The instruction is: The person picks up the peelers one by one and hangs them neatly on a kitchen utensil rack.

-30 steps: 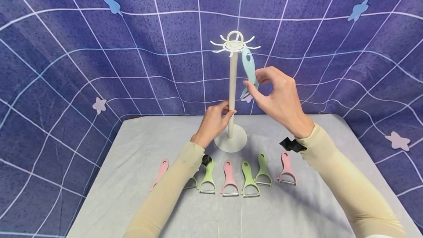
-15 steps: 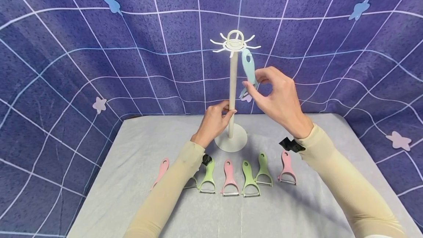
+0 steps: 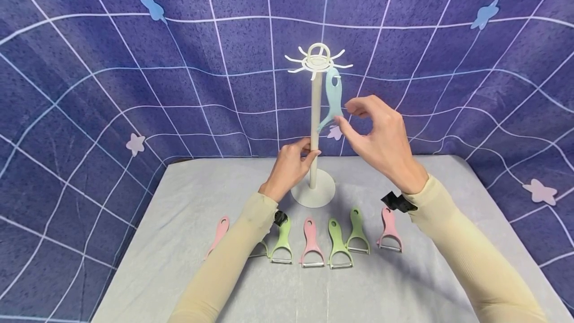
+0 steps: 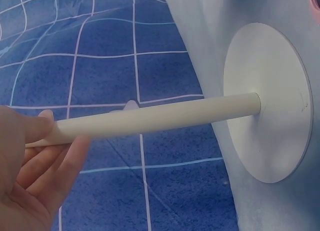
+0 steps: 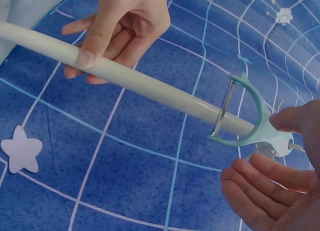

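My left hand (image 3: pixel 289 167) grips the pole of a cream hook stand (image 3: pixel 316 108) partway up, thumb and fingers round it, as the left wrist view also shows. From one of the hooks at the stand's top hangs a light blue peeler (image 3: pixel 334 96), the hook tip showing through its handle hole in the right wrist view. Just right of that peeler is my right hand (image 3: pixel 382 136), thumb and fingers spread apart and holding nothing. The thumb (image 5: pixel 287 119) lies close to the peeler's handle; whether it touches cannot be told.
Several peelers lie in a row on the grey-covered table before the stand, among them a pink peeler (image 3: pixel 310 243), a green peeler (image 3: pixel 334 238) and another pink peeler (image 3: pixel 388 228). My left sleeve partly covers some. A purple grid-patterned cloth (image 3: pixel 224 93) stands behind.
My right hand has let go of the blue peeler and moved slightly right, its fingers parting. The peeler now hangs from the hook, swung closer to the pole. My left hand has stayed put.
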`<action>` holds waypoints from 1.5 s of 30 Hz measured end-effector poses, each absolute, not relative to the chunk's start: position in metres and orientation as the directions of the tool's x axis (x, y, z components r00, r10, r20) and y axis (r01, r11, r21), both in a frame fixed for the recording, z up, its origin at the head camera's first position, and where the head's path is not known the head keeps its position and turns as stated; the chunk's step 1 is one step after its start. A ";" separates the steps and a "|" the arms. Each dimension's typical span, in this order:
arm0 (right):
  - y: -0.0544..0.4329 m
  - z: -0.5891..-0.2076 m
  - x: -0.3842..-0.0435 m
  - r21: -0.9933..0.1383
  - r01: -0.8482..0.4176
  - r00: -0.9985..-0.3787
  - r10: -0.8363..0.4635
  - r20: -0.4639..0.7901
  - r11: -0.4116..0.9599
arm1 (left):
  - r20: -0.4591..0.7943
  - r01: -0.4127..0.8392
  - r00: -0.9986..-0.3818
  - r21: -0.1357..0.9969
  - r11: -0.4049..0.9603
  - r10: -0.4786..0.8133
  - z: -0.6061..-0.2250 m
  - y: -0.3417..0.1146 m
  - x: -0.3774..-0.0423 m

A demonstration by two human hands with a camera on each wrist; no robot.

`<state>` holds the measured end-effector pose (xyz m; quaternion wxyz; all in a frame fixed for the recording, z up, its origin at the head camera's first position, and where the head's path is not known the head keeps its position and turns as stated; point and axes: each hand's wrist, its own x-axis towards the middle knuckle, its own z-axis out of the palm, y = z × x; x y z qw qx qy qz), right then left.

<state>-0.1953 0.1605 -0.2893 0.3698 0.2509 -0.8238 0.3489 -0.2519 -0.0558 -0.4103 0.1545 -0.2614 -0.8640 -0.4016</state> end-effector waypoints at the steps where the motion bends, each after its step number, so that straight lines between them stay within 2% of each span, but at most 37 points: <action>1: 0.161 -0.291 -0.195 -0.397 -0.666 -0.608 -0.152 0.779 0.632 | 0.478 0.576 -0.815 0.608 0.546 0.328 -0.410 -0.056 -0.252; 10: 0.172 -0.309 -0.188 -0.430 -0.614 -0.661 -0.134 0.738 0.662 | 0.484 0.583 -0.810 0.603 0.545 0.331 -0.410 -0.057 -0.252; 29: 0.199 -0.380 -0.164 -0.454 -0.472 -0.786 -0.128 0.604 0.755 | 0.489 0.584 -0.809 0.602 0.544 0.327 -0.411 -0.058 -0.252; 45: 0.230 -0.433 -0.139 -0.481 -0.276 -0.930 -0.104 0.353 0.833 | 0.461 0.571 -0.821 0.636 0.519 0.337 -0.411 -0.055 -0.253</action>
